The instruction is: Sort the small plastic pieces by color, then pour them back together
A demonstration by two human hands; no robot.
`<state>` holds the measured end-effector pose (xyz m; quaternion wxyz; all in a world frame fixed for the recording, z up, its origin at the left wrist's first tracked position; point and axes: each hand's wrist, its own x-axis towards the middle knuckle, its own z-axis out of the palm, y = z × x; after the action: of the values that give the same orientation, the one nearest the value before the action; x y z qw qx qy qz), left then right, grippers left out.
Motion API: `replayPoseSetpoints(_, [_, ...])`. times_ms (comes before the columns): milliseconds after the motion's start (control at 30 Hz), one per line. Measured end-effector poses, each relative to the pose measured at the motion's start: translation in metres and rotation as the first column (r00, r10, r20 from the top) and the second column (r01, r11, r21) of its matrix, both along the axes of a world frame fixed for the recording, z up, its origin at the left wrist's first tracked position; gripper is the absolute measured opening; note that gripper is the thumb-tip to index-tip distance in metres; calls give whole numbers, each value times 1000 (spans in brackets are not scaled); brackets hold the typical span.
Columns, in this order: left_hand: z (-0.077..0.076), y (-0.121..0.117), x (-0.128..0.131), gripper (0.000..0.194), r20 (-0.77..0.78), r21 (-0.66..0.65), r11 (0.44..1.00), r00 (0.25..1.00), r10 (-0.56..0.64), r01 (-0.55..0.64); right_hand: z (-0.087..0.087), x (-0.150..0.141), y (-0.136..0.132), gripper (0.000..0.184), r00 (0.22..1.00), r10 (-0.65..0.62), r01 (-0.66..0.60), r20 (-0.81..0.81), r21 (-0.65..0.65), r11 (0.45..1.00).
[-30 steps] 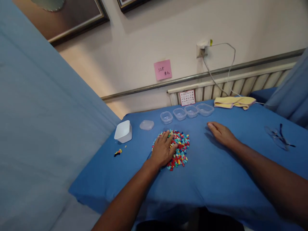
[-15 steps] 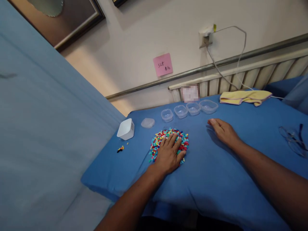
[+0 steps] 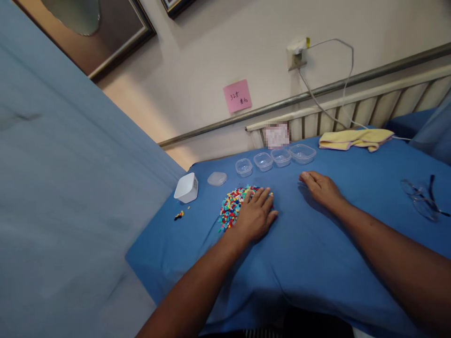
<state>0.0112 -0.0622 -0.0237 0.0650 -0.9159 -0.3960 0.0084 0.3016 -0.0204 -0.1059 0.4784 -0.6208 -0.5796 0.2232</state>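
Note:
My left hand (image 3: 258,213) lies flat, fingers stretched out, on the right part of a heap of small coloured pieces (image 3: 231,204) on the blue cloth (image 3: 317,253). The hand covers much of the heap. My right hand (image 3: 320,188) rests palm down on the cloth to the right, fingers apart, holding nothing. Behind the heap stands a row of several small clear plastic tubs (image 3: 275,159).
A white tub (image 3: 186,187) and a clear lid (image 3: 217,178) sit left of the heap, with a few stray pieces (image 3: 179,215) nearby. A yellow towel (image 3: 354,138) lies at the back right, glasses (image 3: 421,197) at the right. A blue sheet (image 3: 63,197) fills the left.
My left hand has slid from the left of the heap across to its right side, staying flat on the pieces. The right hand has stayed put. The view has shifted slightly.

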Motion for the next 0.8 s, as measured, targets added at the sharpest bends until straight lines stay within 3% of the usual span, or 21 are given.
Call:
replayPoseSetpoints(133, [0, 14, 27, 56, -63, -38, 999, 997, -40, 38, 1, 0, 1, 54, 1000, 1, -1, 21, -8, 1000])
replayPoseSetpoints(267, [2, 37, 38, 39, -57, -34, 996, 995, 78, -80, 2, 0, 2, 55, 1000, 14, -14, 17, -8, 1000])
replayPoseSetpoints(400, [8, 62, 42, 37, -7, -53, 972, 974, 228, -228, 1, 1, 4, 56, 999, 8, -9, 46, 6, 1000])
replayPoseSetpoints(600, [7, 75, 57, 21, 79, -126, 968, 970, 228, -217, 3, 0, 4, 53, 997, 41, -40, 59, -8, 999])
replayPoseSetpoints(700, [12, 74, 50, 18, 222, -195, 960, 944, 243, -201, 6, 0, 2, 50, 997, 49, -47, 55, -31, 998])
replayPoseSetpoints(800, [20, 71, 20, 21, 392, -292, 933, 863, 318, -211, 8, 1, 0, 51, 996, 56, -53, 62, -44, 998])
